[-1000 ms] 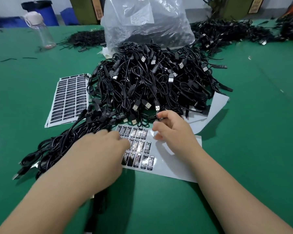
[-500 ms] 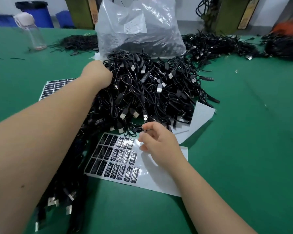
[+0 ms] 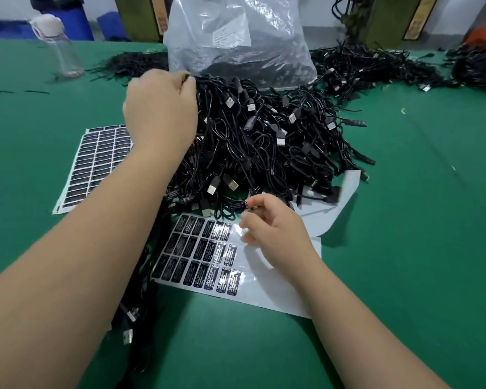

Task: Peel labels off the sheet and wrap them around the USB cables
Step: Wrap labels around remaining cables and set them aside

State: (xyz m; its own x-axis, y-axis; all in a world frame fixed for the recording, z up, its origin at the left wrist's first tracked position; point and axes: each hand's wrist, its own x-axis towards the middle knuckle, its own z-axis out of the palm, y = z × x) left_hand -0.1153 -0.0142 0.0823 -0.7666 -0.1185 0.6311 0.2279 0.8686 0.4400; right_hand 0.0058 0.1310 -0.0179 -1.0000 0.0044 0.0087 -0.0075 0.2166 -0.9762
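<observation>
Two bare hands work at a green surface (image 3: 404, 248) heaped with black USB cables (image 3: 264, 141). The left hand (image 3: 160, 113) reaches to the far left edge of the heap, its fingers curled into the cables there, grasping a bunch of them. The right hand (image 3: 275, 234) sits at the heap's near edge, its grip a pinch of thumb and forefinger on one peeled black label (image 3: 239, 206), held just above the surface beside a cable end.

Under that hand lies the label sheet (image 3: 264, 279), three rows of black labels filling its left part and bare glossy backing on its right; its far edge tucks under the heap. A second, full sheet (image 3: 96, 164) lies to the left, partly hidden by the left forearm. More cables (image 3: 129, 318) trail along the near left, touching the near sheet's left edge.

Behind the heap stands a clear plastic bag (image 3: 236, 43), and a clear bottle (image 3: 59, 46) stands far left. Open green surface stretches to the right and in front of the near sheet.
</observation>
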